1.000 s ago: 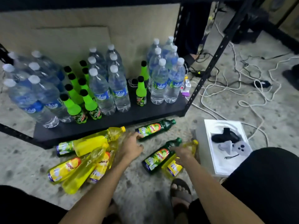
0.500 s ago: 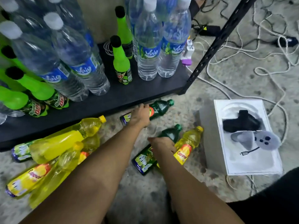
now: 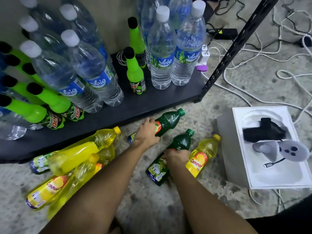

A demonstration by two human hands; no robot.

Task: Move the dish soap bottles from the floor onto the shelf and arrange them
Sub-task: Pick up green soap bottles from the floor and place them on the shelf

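Left hand: fingers are wrapping over the middle of a dark green dish soap bottle, holding it. This bottle is lying on its side on the floor just in front of the shelf board, green cap pointing toward the shelf's black corner post.

Right hand: fingers are closing around the waist of a second green dish soap bottle, holding it. It is lying on the floor farther out from the shelf board than the first, cap tilted the same way, label end nearest the person.

Single yellow dish soap bottle: lying on the floor, touching the right-hand side of the second green bottle, between it and the white box.

Heap of yellow dish soap bottles: lying crossed over one another on the floor below the shelf board's front edge, left of the left forearm; a green-labelled bottle is partly showing under them. The exact count is unclear because of blur.

Shelf board, contents: clear water bottles with white caps are standing in groups; bright green soda bottles with black caps are standing among them, two beside the right-hand water group, more at the board's left end.

White box: sitting on the floor right of the shelf post, holding a black device and a grey controller.

White cables: trailing over the floor beyond the post.
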